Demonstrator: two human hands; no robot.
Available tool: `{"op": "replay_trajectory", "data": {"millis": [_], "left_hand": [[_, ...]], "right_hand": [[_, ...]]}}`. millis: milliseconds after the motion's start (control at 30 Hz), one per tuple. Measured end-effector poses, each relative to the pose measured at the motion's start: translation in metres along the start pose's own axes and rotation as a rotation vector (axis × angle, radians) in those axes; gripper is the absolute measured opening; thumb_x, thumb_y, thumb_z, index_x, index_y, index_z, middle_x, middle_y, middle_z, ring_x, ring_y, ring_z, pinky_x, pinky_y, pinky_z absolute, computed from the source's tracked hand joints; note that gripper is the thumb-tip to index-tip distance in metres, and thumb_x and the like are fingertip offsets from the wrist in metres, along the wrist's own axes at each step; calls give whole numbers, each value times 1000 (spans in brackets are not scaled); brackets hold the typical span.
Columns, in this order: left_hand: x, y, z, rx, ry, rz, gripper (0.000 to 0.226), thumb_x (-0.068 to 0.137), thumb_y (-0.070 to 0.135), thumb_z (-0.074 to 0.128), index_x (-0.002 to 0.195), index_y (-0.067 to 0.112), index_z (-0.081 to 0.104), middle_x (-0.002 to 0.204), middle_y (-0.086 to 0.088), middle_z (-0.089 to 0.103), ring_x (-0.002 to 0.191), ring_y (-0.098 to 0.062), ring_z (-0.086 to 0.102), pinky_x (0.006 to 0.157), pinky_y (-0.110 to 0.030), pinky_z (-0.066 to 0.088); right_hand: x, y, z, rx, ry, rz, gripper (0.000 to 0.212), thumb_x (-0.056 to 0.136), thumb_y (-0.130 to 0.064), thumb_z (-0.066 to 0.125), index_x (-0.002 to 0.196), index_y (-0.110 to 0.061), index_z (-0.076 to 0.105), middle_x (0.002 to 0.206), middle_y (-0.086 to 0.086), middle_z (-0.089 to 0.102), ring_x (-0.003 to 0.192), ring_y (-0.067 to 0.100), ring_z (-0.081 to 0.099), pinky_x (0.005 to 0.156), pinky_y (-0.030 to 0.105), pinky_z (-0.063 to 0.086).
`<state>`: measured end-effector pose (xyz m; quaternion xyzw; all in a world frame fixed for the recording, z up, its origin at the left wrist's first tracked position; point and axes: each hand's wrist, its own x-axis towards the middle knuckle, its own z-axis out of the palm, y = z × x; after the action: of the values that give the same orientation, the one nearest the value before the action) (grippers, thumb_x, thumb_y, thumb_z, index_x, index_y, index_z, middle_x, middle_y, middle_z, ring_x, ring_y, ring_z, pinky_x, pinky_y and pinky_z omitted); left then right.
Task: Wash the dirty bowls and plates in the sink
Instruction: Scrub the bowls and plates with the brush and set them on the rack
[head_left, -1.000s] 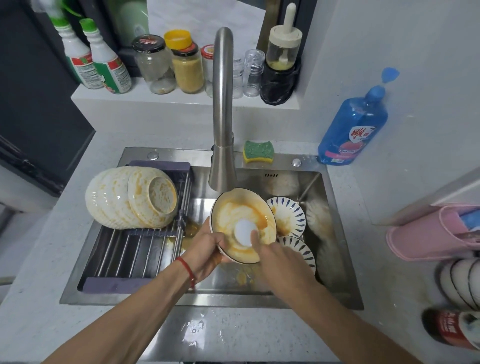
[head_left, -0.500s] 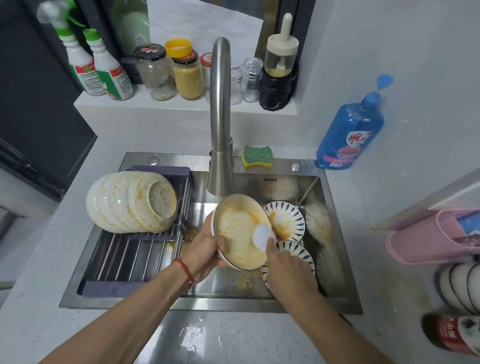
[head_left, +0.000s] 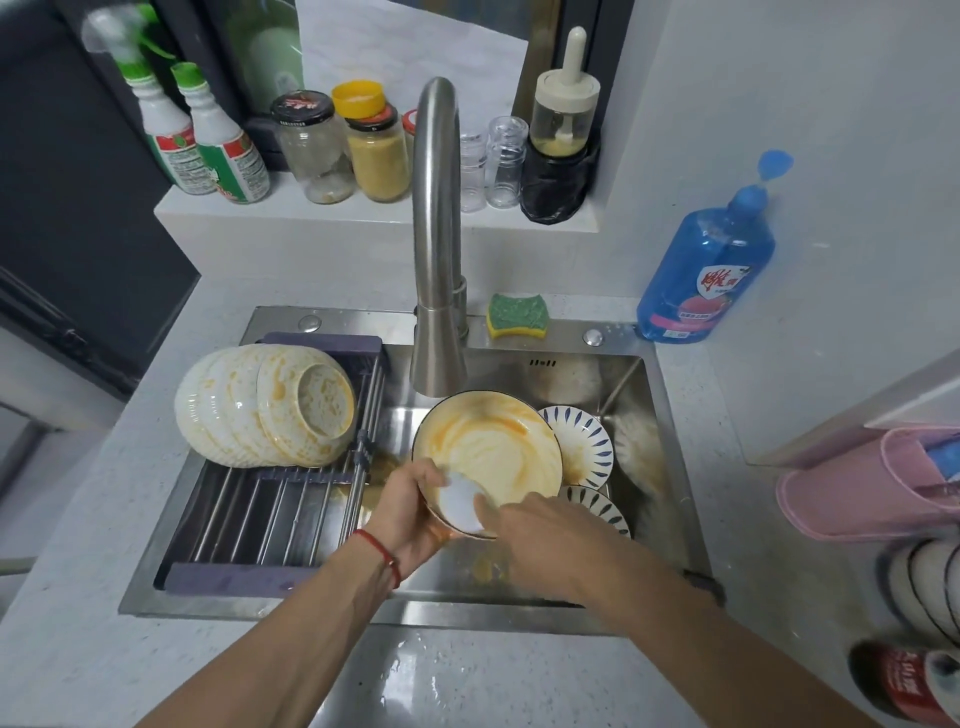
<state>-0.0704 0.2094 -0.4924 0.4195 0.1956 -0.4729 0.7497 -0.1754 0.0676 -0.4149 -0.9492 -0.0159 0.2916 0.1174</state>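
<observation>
The left hand (head_left: 410, 512) grips the tilted bowl (head_left: 488, 457) at its rim under the faucet (head_left: 437, 260) so the right hand (head_left: 540, 530), its grip pinching a white pad (head_left: 460, 503), can scrub.

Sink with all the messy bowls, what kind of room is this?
It looks like a home kitchen. There is a stainless steel sink with a tall curved metal tap, a stack of orange-stained white bowls on a roll-up rack, and a blue bottle of dish soap on the counter.
</observation>
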Motion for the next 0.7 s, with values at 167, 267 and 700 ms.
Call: {"op": "replay_trajectory", "data": {"millis": [167,267,700], "left_hand": [[8,-10,7,147,74,164,75,72,-10,39,138,23,56,131,-23,62,119,-50,59,81,-73,55],[9,-4,18,202,49,195,81,75,-14,34,135,34,60,129,-17,62,119,-46,59,78,-64,59],[9,-10,18,308,-34,105,83,64,-15,39,131,24,65,100,-14,70,80,-32,66,54,-39,55]], "right_hand": [[-5,43,-7,-130,65,246,38,101,-9,39,138,-14,48,116,7,63,102,26,64,74,36,42],[-5,33,4,-119,58,208,37,100,-9,42,137,-14,48,115,7,65,101,27,66,72,36,41],[21,32,7,85,264,361,77,94,-2,39,162,-22,8,114,11,64,101,33,64,71,39,40]]}}
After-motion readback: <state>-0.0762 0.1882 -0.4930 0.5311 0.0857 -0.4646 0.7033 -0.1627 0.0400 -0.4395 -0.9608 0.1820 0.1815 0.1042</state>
